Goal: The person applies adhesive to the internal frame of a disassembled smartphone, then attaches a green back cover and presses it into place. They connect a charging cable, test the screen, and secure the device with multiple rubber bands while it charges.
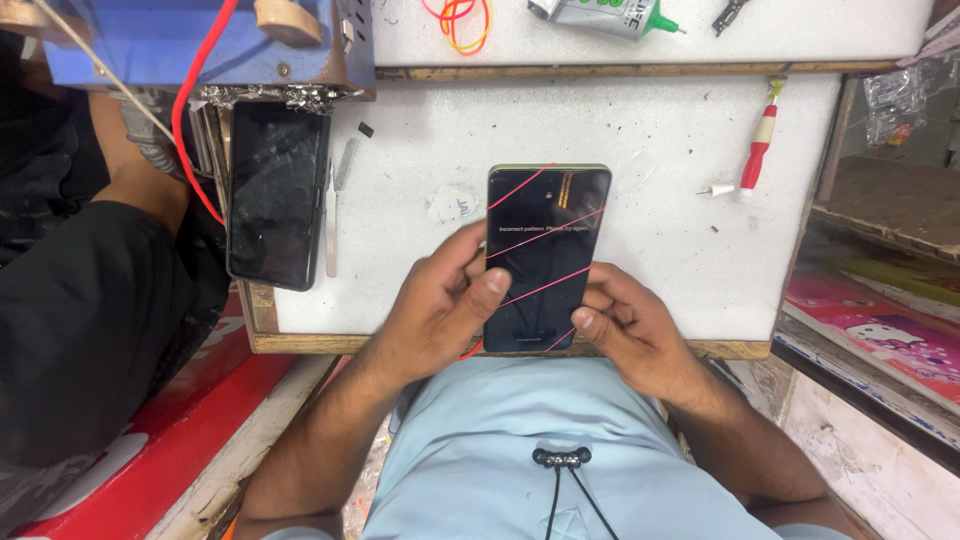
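Phone (pixel 546 258), rubber bands (pixel 545 236) across screen: thin, rigid, glass-fronted, likely slippery, fragile. Left hand (pixel 437 310) grips edge at 9 o'clock, right hand (pixel 625 325) at 4 o'clock; hold by side edges.

The phone (pixel 546 258) has a glossy glass face, crossed by thin red rubber bands, with a pale, smooth metal-looking rim. The bench (pixel 640 200) is white foam, matt and pitted, edged with rough bare wood. A 2nd phone (pixel 277 195) has scuffed, dusty glass. The screwdriver (pixel 758 150) is smooth red and white plastic. The shirt (pixel 520 450) is soft, matt blue cloth.
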